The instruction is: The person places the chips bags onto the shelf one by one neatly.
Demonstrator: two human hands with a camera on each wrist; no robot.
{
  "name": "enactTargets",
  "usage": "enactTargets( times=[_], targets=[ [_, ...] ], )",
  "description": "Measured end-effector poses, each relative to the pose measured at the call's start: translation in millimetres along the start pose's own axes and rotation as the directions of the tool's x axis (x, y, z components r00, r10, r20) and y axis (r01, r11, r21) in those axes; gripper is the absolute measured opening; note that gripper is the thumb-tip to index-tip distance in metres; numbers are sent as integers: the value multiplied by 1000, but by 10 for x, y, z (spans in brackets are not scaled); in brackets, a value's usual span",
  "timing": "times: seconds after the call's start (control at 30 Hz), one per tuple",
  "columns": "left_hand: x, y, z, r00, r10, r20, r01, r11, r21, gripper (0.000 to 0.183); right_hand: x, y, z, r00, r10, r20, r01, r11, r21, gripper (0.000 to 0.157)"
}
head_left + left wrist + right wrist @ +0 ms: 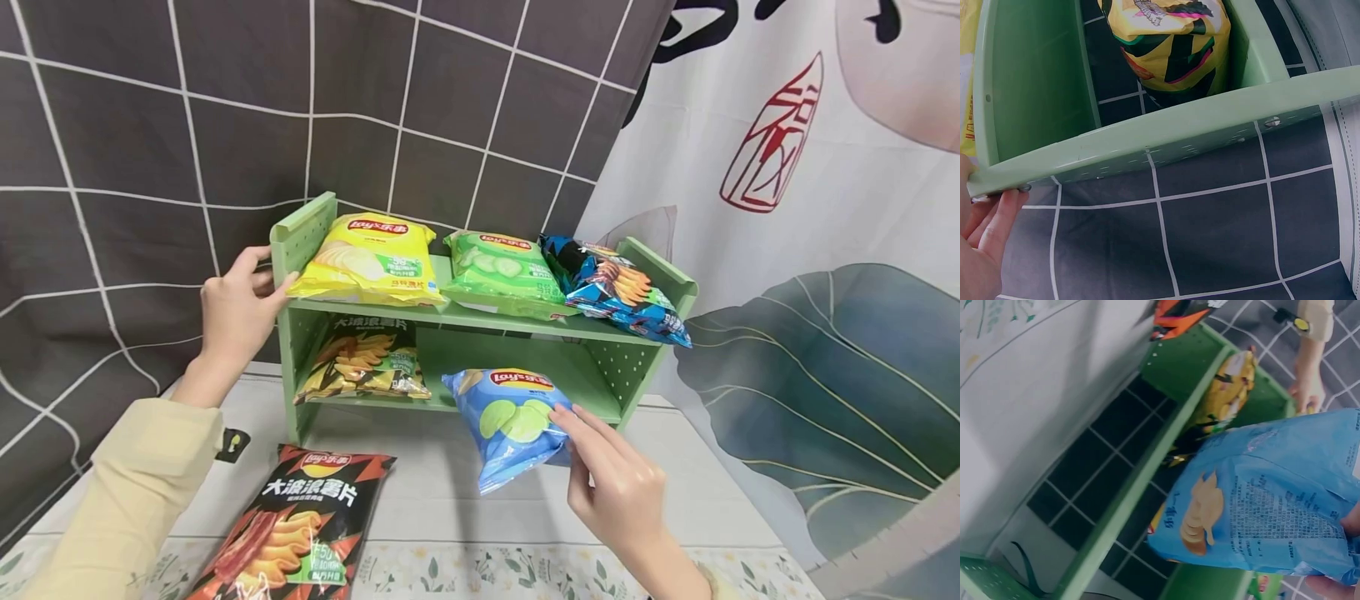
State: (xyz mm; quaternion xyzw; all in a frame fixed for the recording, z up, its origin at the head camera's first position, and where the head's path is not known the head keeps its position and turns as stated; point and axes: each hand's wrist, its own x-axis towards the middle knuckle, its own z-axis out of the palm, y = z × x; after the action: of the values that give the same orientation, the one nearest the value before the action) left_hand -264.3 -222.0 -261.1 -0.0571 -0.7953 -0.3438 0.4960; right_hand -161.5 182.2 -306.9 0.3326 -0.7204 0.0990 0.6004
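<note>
My right hand (618, 483) pinches a blue bag of lime chips (517, 421) by its right edge, in front of the lower tier of a green two-tier shelf (517, 358). In the right wrist view the bag's printed back (1266, 500) faces the camera, and its far end overlaps the shelf. With thumb and fingers on either side, my left hand (243, 304) grips the shelf's left side panel (288, 333). On the lower tier's left stands a black-and-gold chip bag (367, 362). A black-and-red chip bag (296, 525) lies on the table before the shelf.
Along the top tier sit a yellow chip bag (371, 258), a green chip bag (502, 271) and a dark blue chip bag (615, 287), which overhangs the right front edge. Behind the shelf hangs a dark grid-patterned cloth (247, 158). A white cloth (420, 483) covers the table.
</note>
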Motion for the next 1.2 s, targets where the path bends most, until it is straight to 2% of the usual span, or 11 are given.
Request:
enactTargets(
  times=[0.37,0.47,0.57,0.73,0.87,1.03,1.2],
  targets=[
    [-2,3,-2,1000,-10,8,10,1000,-14,37,-181,80,254,999,-47,24,47,999,-9,41],
    [-1,-4,-5,1000,-10,7,10,1000,-13,37,-222,74,294,997,-55,53,55,998,-16,44],
    [-1,-6,-4,1000,-8,8,8,1000,-14,37,-249,64,312,992,-54,118,57,998,-15,45],
    [3,-11,-2,1000,-11,15,11,1000,-23,38,-287,56,346,964,-40,261,45,999,-14,43],
    [3,-7,-5,1000,-8,12,8,1000,-17,38,-314,54,388,939,-34,343,36,999,1,42],
    [-1,2,-8,1000,-14,20,15,1000,-19,38,-346,46,435,918,-50,394,50,999,11,50],
    [-2,-12,-3,999,-20,26,21,1000,-23,39,-353,55,473,902,-72,427,72,997,15,51]
  ],
)
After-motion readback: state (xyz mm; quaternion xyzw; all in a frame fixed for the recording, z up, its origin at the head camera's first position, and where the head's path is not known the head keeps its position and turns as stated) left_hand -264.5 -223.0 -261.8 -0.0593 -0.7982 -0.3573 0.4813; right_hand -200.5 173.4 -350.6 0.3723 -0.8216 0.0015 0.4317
